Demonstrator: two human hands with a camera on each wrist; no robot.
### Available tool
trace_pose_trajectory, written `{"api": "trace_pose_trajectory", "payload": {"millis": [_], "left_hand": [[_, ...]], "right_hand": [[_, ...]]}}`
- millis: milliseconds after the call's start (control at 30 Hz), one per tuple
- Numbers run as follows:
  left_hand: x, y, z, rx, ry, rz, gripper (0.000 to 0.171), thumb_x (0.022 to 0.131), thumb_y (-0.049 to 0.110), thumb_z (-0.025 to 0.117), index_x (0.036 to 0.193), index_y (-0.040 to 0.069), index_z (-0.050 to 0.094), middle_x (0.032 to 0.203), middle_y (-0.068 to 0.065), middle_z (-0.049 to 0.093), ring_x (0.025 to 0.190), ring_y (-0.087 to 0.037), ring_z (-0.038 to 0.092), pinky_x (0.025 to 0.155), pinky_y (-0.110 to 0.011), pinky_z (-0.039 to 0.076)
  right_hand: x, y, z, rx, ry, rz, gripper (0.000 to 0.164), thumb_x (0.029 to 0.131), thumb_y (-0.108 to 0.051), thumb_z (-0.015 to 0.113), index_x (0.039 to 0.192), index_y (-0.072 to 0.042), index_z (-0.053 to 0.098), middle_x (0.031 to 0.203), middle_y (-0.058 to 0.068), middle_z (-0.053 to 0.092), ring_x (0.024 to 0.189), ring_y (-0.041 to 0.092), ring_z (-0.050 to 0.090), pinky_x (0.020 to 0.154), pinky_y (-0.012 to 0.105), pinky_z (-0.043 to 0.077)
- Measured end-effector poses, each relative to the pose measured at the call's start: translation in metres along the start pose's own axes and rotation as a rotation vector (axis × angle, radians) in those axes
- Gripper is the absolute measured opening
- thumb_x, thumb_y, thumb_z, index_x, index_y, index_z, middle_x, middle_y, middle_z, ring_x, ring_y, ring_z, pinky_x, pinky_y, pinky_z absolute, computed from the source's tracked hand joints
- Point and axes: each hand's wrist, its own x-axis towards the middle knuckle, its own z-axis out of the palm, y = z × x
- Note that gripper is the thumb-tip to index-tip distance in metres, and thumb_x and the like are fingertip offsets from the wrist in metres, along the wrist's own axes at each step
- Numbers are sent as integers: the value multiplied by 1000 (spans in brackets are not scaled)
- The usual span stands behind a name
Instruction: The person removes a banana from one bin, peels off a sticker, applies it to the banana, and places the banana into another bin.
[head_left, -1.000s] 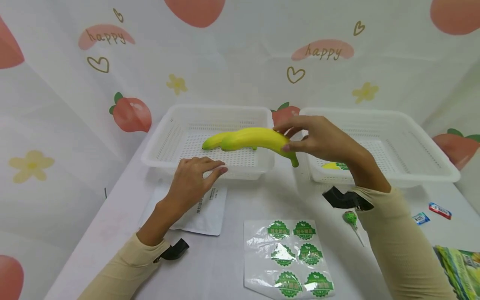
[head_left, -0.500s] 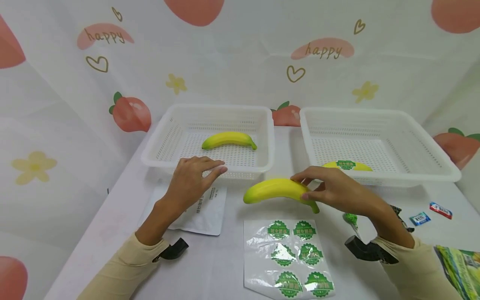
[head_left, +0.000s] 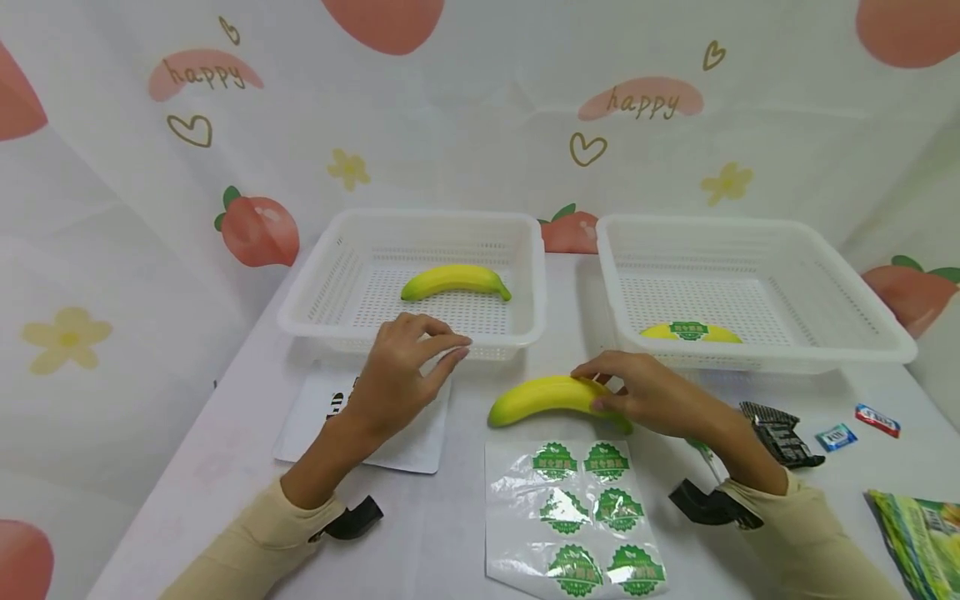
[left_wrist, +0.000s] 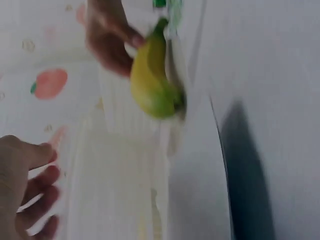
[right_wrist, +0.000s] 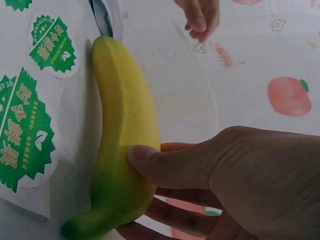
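Observation:
My right hand (head_left: 648,392) grips a yellow banana (head_left: 536,398) near its stem end, thumb on the near side and fingers behind. In the right wrist view the banana (right_wrist: 122,120) lies beside a sheet of round green stickers (right_wrist: 30,140). It appears low over the table or touching it, just behind the sticker sheet (head_left: 517,512); I cannot tell which. My left hand (head_left: 401,375) holds nothing, its fingers loosely bent in front of the left white basket (head_left: 427,340). Inside that basket sits another banana (head_left: 456,282).
In the right white basket (head_left: 757,354) lies a banana (head_left: 723,334) with a green sticker. Beneath my left hand is a white pouch (head_left: 420,446). To the right are a black packet (head_left: 782,435), small candy wrappers (head_left: 837,437) and a green-yellow bag (head_left: 922,542).
My right hand has brought the banana down from above the left basket towards the sticker sheet. The left hand has shifted slightly right.

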Motion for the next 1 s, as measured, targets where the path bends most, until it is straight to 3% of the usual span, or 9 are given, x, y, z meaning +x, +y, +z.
{"api": "trace_pose_trajectory", "payload": {"millis": [67,167,300,400,467,700,1000], "left_hand": [[-3,12,5,-30,-85,43,23,92,18,85,113,12,83,103,-3,71,98,-21,64,85,-39,52],[-10,31,12,-73,-305,42,31,95,29,81,123,15,79,109,0,69,102,-16,62,88,-33,53],[-20,48,21,-148,-606,-59,44,100,39,75,138,19,71,122,1,64,111,-14,57,96,-33,51],[-26,53,26,-198,-718,-125,47,101,36,74,144,20,66,129,0,61,113,-14,55,99,-34,50],[-30,54,30,-204,-732,-129,47,100,33,75,144,19,66,129,-1,59,113,-15,54,98,-33,49],[-36,55,39,-156,-666,-44,54,92,31,83,140,13,67,127,-6,60,110,-20,56,95,-32,50],[-33,59,38,-236,-684,-125,53,91,22,84,141,12,67,123,-4,63,102,-13,59,91,-27,52]], "right_hand": [[1,2,2,-5,9,-1,40,95,-4,77,134,-6,71,129,7,73,114,26,67,95,50,59],[3,6,4,-13,21,-8,39,96,-2,76,134,-5,70,130,8,72,116,29,67,94,50,59],[5,8,7,-26,26,-7,39,97,-3,74,136,-5,69,130,9,72,118,30,67,96,51,59],[6,8,9,-46,27,1,38,99,-6,73,137,-5,68,128,8,71,117,28,66,97,52,58],[6,7,9,-66,28,4,38,100,-7,72,137,-6,68,127,7,71,115,26,66,96,51,57],[7,3,11,-126,21,52,38,101,-8,71,139,-8,68,130,6,70,115,24,64,101,51,55],[6,1,11,-149,20,44,36,102,-10,69,138,-7,68,134,8,69,120,26,64,104,53,54]]}}
